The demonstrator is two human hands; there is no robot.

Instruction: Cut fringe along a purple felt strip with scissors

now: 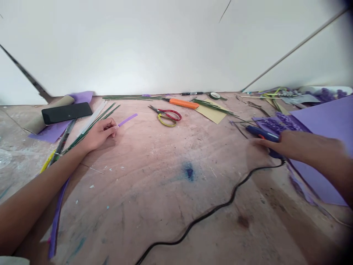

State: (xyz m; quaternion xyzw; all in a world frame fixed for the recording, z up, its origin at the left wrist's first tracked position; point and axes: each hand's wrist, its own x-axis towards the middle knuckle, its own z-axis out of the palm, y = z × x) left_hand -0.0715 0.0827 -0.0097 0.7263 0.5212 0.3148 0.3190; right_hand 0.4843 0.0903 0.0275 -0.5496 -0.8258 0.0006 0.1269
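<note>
My left hand (99,133) rests on the wooden board (165,184) at the left, fingers pinched on a thin purple strip (127,119) that sticks out to the right. Green wire stems (91,127) lie just beside and under that hand. At the right, my right hand (278,144) lies closed over a blue glue gun (260,133), whose nozzle points left. Its black cord (209,211) snakes across the board toward the near edge.
Scissors (167,115) with red and yellow handles and an orange cutter (183,103) lie at the back centre. A black case (66,112) sits at the back left on purple foam. A large purple foam sheet (325,125) and purple flower pieces (278,124) fill the right.
</note>
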